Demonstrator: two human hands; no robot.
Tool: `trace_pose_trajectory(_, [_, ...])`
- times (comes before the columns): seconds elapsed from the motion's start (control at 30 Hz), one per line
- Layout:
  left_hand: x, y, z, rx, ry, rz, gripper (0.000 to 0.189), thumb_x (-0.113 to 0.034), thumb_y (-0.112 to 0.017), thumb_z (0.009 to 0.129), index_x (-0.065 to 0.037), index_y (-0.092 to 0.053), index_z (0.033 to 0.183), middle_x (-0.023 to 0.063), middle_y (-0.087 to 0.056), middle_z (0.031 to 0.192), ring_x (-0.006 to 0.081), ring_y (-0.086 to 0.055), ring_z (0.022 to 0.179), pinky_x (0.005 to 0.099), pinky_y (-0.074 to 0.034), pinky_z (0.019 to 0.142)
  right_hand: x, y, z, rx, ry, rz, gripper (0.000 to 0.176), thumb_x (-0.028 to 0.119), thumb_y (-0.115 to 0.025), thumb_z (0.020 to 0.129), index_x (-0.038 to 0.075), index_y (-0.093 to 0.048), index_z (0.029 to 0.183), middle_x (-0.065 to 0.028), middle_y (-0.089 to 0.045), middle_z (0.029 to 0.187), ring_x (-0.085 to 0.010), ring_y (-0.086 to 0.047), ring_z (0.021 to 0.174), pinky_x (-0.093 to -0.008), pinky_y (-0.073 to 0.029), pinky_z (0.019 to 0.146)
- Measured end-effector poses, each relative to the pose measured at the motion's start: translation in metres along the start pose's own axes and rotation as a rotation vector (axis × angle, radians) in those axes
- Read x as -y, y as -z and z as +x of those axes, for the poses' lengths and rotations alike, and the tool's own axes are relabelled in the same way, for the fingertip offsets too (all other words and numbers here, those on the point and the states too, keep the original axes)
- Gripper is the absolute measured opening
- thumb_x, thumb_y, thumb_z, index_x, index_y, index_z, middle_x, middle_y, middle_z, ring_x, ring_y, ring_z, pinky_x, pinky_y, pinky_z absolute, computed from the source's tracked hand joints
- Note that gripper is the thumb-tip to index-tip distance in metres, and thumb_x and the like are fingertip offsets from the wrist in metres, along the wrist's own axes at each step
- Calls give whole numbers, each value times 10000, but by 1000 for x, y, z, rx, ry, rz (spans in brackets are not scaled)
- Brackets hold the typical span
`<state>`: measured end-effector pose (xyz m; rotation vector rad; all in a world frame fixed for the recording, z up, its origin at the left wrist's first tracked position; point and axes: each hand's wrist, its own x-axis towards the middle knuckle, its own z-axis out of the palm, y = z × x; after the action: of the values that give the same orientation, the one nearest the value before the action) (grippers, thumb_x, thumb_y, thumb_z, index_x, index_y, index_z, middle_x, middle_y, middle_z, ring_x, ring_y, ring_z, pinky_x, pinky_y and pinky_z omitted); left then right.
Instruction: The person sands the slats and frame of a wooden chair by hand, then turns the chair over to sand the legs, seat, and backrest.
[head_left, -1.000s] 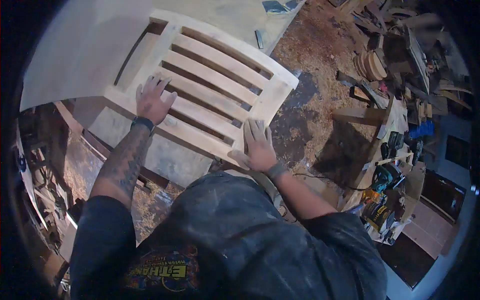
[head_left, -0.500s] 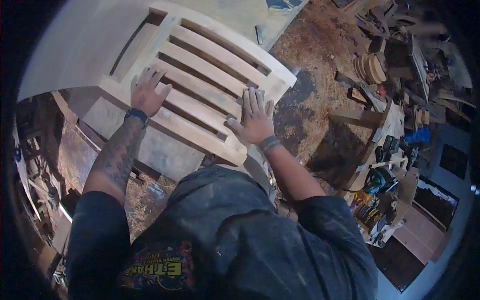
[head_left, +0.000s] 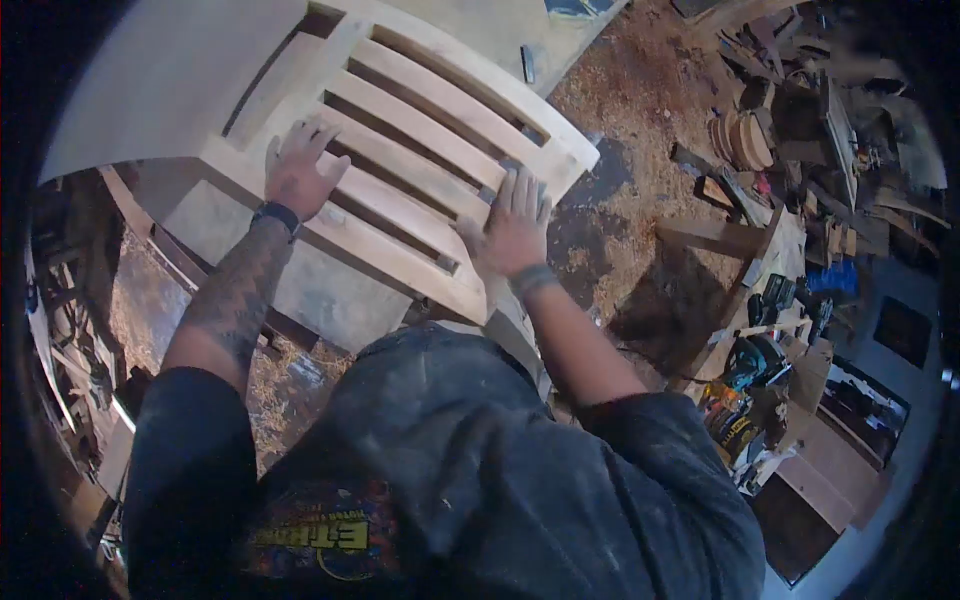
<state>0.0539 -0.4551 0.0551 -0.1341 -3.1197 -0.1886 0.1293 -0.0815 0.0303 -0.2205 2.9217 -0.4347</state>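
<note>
A pale slatted wooden panel (head_left: 405, 192), framed like a chair back, lies at a slant in front of me. My left hand (head_left: 303, 172) rests flat on its left end, fingers spread over the frame and the slat ends. At the right end, my right hand (head_left: 515, 222) presses on the crosspiece with its fingers stretched forward. A small grey piece, apparently sandpaper (head_left: 509, 164), shows at the fingertips; most of it is hidden under the hand. The right thumb is blurred.
A pale board (head_left: 140, 100) lies left of the panel. Sawdust covers the floor (head_left: 640, 70). To the right, a bench (head_left: 790, 240) carries power tools (head_left: 755, 360) and boxes. Wood offcuts (head_left: 740, 140) are piled at the far right. A small dark bar (head_left: 527, 64) lies beyond the panel.
My right hand has slid a little away from me along the crosspiece, the grey piece moving with it. My left hand stays on the left end. The view has shifted slightly.
</note>
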Motion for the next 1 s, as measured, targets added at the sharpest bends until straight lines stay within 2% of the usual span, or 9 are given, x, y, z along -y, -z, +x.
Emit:
trace_pose_trajectory(0.2, [5, 1, -1, 11, 23, -10, 586, -469, -726, 978, -249, -625, 1513, 90, -482, 1679, 339, -388, 1585, 646, -219, 1300, 2, 5, -18, 149, -41, 14, 1237, 791, -589, 944, -94, -172, 1700, -337, -133, 1782, -507, -107, 1662, -743, -135, 1280])
trace_pose_trajectory(0.23, [6, -1, 0, -1, 9, -1, 590, -474, -729, 975, -249, -627, 1511, 90, -482, 1679, 338, -388, 1585, 648, -219, 1299, 5, -9, -12, -4, -17, 69, 1234, 792, -584, 948, -85, -161, 1705, -325, -116, 1790, -493, -79, 1672, -747, -114, 1279])
trace_pose_trajectory(0.33, [3, -6, -1, -18, -19, -6, 595, -474, -732, 972, -242, -627, 1510, 84, -487, 1678, 346, -389, 1583, 660, -216, 1293, 8, -22, 29, -39, 35, -50, 1232, 792, -574, 958, -83, -136, 1708, -306, -96, 1802, -493, -72, 1674, -750, -96, 1277])
trace_pose_trajectory(0.37, [4, -8, -1, -16, -23, -5, 593, -471, -729, 975, -241, -626, 1511, 83, -488, 1677, 348, -389, 1582, 663, -215, 1291, 6, -16, 21, -80, 62, 106, 1224, 780, -571, 965, -82, -126, 1711, -294, -84, 1808, -494, -77, 1673, -764, -94, 1269])
trace_pose_trajectory(0.5, [6, -2, 4, -4, 7, -26, 611, -457, -732, 973, -238, -612, 1531, 85, -486, 1684, 344, -375, 1595, 639, -206, 1302, -18, 6, -32, 223, 97, 29, 1210, 763, -621, 939, -81, -201, 1697, -295, -164, 1792, -503, -119, 1665, -732, -90, 1292])
trace_pose_trajectory(0.63, [4, -3, 1, 8, -12, -14, 624, -448, -740, 968, -245, -605, 1542, 88, -477, 1693, 345, -359, 1610, 617, -192, 1315, 4, 15, 35, 0, 285, 94, 1170, 762, -623, 935, -49, -253, 1693, -291, -203, 1784, -487, -157, 1662, -722, -85, 1298])
trace_pose_trajectory(0.73, [-1, 1, 1, 27, 23, -21, 622, -444, -739, 970, -248, -603, 1545, 89, -480, 1691, 346, -367, 1606, 620, -188, 1316, 5, -3, 85, -5, 383, -36, 1158, 809, -558, 942, 2, -252, 1713, -270, -225, 1786, -443, -177, 1669, -723, -65, 1300])
trace_pose_trajectory(0.93, [4, 0, 2, 17, 23, -42, 618, -444, -734, 976, -251, -601, 1548, 87, -464, 1702, 354, -365, 1604, 621, -182, 1319, -48, 16, -10, 197, 81, -85, 1160, 798, -537, 962, 21, -167, 1741, -267, -165, 1802, -453, -125, 1678, -759, -68, 1278])
trace_pose_trajectory(1.0, [0, 1, 1, 29, 19, -38, 612, -441, -733, 978, -250, -603, 1545, 86, -464, 1701, 350, -361, 1606, 619, -177, 1321, -42, 7, 11, 38, 53, -51, 1140, 770, -552, 972, 9, -177, 1733, -267, -144, 1807, -464, -117, 1676, -782, -60, 1262])
